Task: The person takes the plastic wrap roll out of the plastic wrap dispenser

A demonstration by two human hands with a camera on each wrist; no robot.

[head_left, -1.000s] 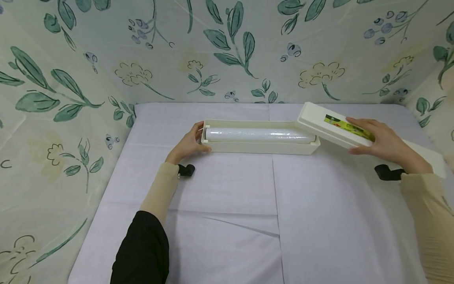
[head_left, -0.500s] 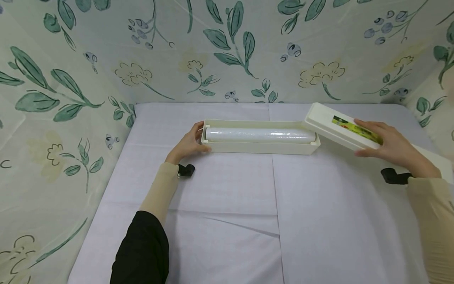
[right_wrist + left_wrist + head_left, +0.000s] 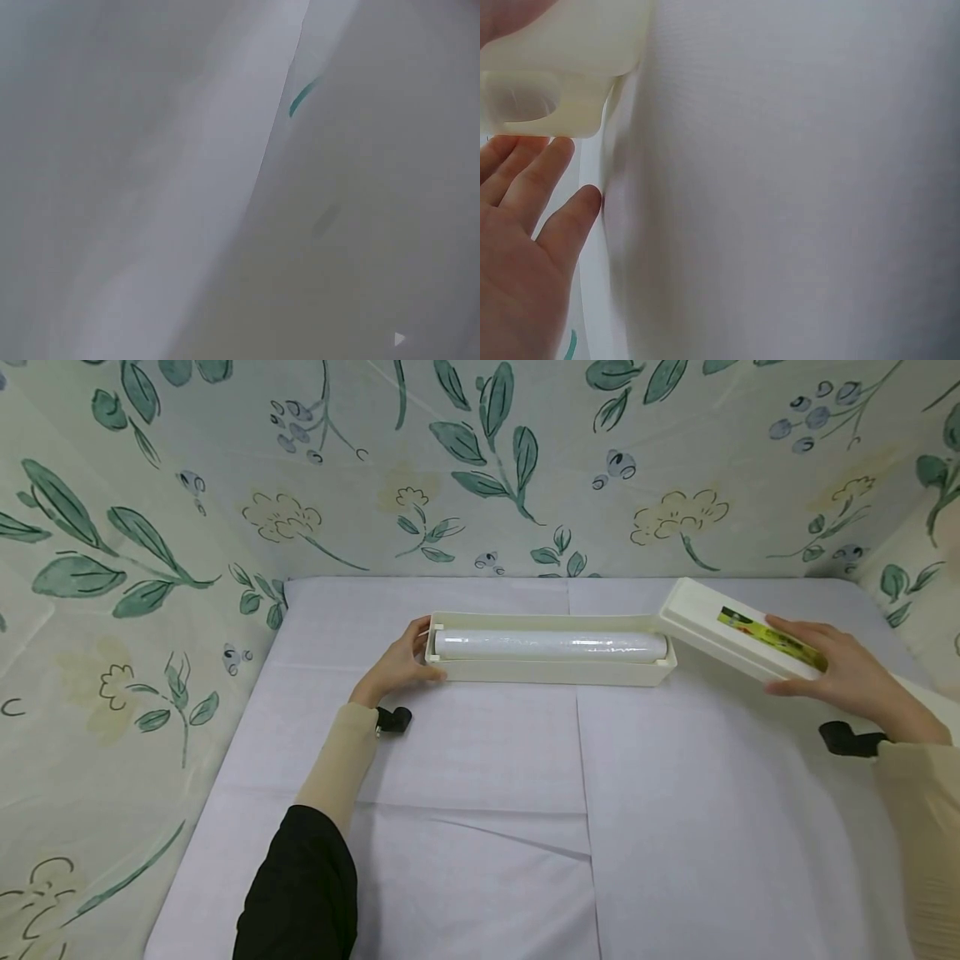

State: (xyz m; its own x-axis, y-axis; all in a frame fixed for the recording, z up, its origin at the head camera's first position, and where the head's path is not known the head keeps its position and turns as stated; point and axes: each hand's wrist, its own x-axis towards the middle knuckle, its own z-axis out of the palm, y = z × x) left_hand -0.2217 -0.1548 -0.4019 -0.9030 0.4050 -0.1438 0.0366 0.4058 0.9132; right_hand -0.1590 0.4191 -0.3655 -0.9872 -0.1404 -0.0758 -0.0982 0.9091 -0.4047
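Observation:
A long cream cling film box (image 3: 547, 673) lies uncovered on the white cloth, with a roll of cling film (image 3: 551, 646) inside it. My left hand (image 3: 397, 667) grips the box's left end, thumb at the front corner and fingers behind. In the left wrist view, fingertips (image 3: 561, 148) meet the edge of that end. Off to the right, my right hand (image 3: 858, 681) holds the white lid (image 3: 693, 608) across its width, beside a yellow-green label (image 3: 772, 637). The lid slants, its far left corner overlapping the box's right end; its near end is partly behind my wrist.
A white cloth (image 3: 465, 877) with fold creases covers the table. Behind and to the left hangs a curtain (image 3: 337, 468) printed with leaves and flowers. Pale, blurred surfaces fill the right wrist view.
My right hand has carried the lid a little to the right, so less of it overlaps the box. My left hand and the box have stayed in place.

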